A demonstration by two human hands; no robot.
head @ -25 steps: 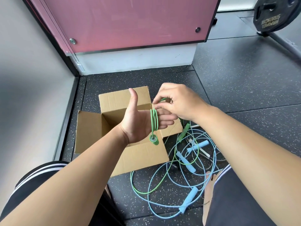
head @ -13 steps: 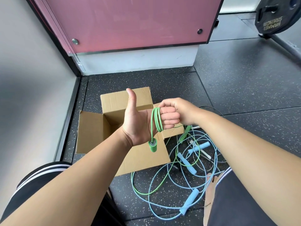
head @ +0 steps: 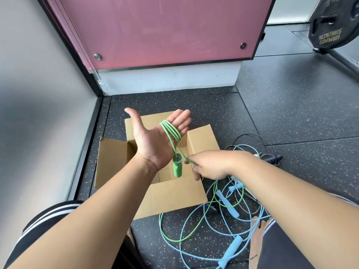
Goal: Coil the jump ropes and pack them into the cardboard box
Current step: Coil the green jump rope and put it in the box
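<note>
Left hand (head: pixel 153 144) held palm-up above the cardboard box (head: pixel 114 162), fingers straight and together, thumb spread wide. Green jump rope (head: pixel 171 131) wound in several loops around those fingers; nothing curls round it, the loops simply hang on the flat hand. One green handle (head: pixel 177 168) dangles from the loops below the heel of the palm, over the box opening.

Right hand (head: pixel 213 166) lower, at the box's right edge, thumb and fingertips pinching a single strand of the green rope just beside the handle. Strand runs taut from the pinch up to the loops. Remainder of the green rope trails down behind the right hand onto the floor (head: pixel 291 117).

Box sits on the floor near the corner formed by the grey wall and the pink panel (head: pixel 165 30), all four flaps folded outward. Blue jump ropes (head: pixel 232 249) lie tangled with the green slack to the right of the box. Black rope handle (head: pixel 274 158) lies beyond them. Weight plate (head: pixel 330 26) stands at the floor's far right edge.
</note>
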